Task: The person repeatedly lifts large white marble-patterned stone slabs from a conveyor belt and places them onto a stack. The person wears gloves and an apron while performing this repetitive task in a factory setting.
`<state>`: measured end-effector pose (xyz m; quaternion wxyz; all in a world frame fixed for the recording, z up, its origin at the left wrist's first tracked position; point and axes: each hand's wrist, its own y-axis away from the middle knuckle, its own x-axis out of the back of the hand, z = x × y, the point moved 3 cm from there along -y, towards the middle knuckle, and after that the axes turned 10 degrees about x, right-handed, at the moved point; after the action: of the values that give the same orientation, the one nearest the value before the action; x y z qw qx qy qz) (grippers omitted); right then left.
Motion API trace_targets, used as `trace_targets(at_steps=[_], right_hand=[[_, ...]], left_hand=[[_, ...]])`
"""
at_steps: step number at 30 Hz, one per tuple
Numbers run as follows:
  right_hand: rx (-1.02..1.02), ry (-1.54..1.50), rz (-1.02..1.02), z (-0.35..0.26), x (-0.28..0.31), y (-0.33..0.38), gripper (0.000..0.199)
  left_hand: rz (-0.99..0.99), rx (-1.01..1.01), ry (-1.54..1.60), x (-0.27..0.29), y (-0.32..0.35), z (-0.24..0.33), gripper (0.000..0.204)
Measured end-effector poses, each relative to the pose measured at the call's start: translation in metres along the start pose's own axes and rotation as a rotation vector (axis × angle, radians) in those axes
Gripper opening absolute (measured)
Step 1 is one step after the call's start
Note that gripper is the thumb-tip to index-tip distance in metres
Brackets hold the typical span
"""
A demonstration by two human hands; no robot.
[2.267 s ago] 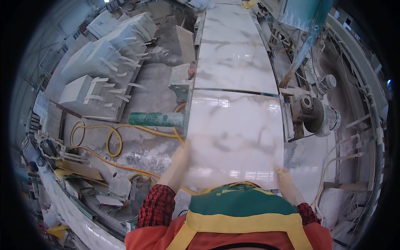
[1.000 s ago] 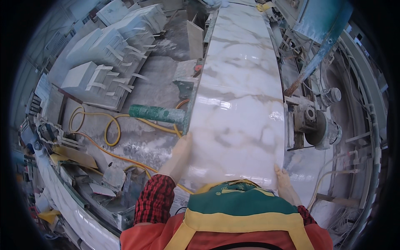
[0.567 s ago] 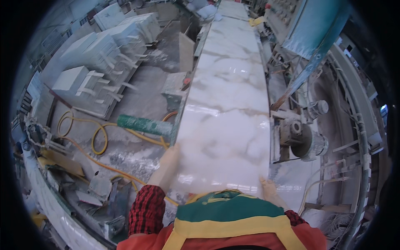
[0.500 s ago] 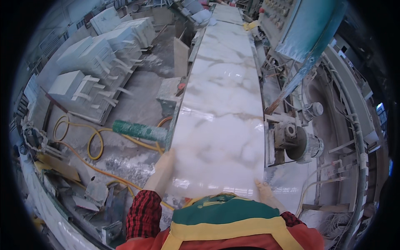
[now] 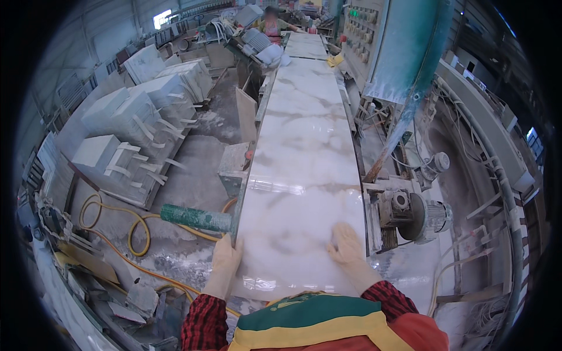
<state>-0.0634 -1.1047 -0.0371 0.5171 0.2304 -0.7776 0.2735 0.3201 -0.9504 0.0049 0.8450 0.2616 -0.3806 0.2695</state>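
Observation:
A long, glossy white marble slab with grey-brown veins (image 5: 298, 202) lies lengthwise before me on a narrow machine bed. My left hand (image 5: 225, 263), in a pale glove, is at the slab's near left edge. Its thumb and fingers are stretched forward and apart, the lower fingers partly hidden. My right hand (image 5: 349, 250), also in a pale glove, lies flat on the slab's top near the right edge, fingers stretched forward and thumb out to the left. Neither hand wraps round anything.
A green pipe (image 5: 196, 217) and a yellow hose (image 5: 140, 237) lie left of the bed. Strapped stacks of white slabs (image 5: 96, 155) stand further left. A motor (image 5: 430, 217) flanks the bed's right side, below a teal post (image 5: 404, 99). Another person (image 5: 271, 26) stands at the far end.
My right hand has moved from the slab's right edge inward onto its top. My left hand stays by the left edge. The view has tilted up, showing the person at the far end.

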Motion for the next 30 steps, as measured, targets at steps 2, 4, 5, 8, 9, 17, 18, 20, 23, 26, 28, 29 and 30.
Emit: trace_targets(at_steps=[2, 4, 5, 8, 9, 17, 18, 20, 23, 26, 28, 29, 30], right_hand=[[0.019, 0.032, 0.092, -0.003, -0.008, -0.008, 0.073], [0.048, 0.027, 0.154, -0.008, -0.011, -0.017, 0.071], [0.058, 0.015, 0.168, -0.009, -0.009, -0.019, 0.07], [0.071, -0.006, 0.19, -0.008, -0.005, -0.018, 0.068], [0.075, -0.01, 0.198, -0.007, -0.005, -0.017, 0.068], [0.1, -0.021, 0.262, -0.002, -0.008, -0.019, 0.065], [0.096, -0.027, 0.262, -0.004, -0.007, -0.019, 0.065], [0.095, -0.04, 0.249, -0.006, -0.005, -0.017, 0.063], [0.102, -0.037, 0.248, -0.014, -0.005, -0.014, 0.061], [0.102, -0.029, 0.25, -0.016, -0.005, -0.007, 0.059], [0.118, -0.032, 0.252, -0.019, -0.003, -0.007, 0.059], [0.127, -0.033, 0.255, -0.02, -0.003, -0.006, 0.058], [0.137, -0.033, 0.257, -0.022, 0.0, -0.006, 0.058]], left_hand=[[0.102, -0.383, -0.121, 0.01, 0.018, 0.013, 0.063], [0.002, -0.682, -0.199, 0.018, 0.048, 0.016, 0.071], [-0.05, -0.831, -0.236, 0.022, 0.065, 0.019, 0.076], [-0.236, -0.947, -0.357, 0.034, 0.109, 0.037, 0.08], [-0.231, -0.949, -0.389, 0.032, 0.112, 0.037, 0.077], [-0.034, -0.916, -0.503, -0.001, 0.119, 0.018, 0.059], [-0.042, -0.911, -0.519, -0.001, 0.119, 0.019, 0.06], [-0.057, -0.903, -0.549, -0.003, 0.117, 0.018, 0.062], [-0.067, -0.91, -0.542, -0.009, 0.114, 0.01, 0.065], [-0.087, -0.898, -0.526, -0.009, 0.115, 0.014, 0.064], [-0.11, -0.88, -0.529, -0.008, 0.115, 0.014, 0.066], [-0.121, -0.871, -0.53, -0.007, 0.115, 0.015, 0.067], [-0.125, -0.869, -0.547, -0.008, 0.113, 0.014, 0.068]])
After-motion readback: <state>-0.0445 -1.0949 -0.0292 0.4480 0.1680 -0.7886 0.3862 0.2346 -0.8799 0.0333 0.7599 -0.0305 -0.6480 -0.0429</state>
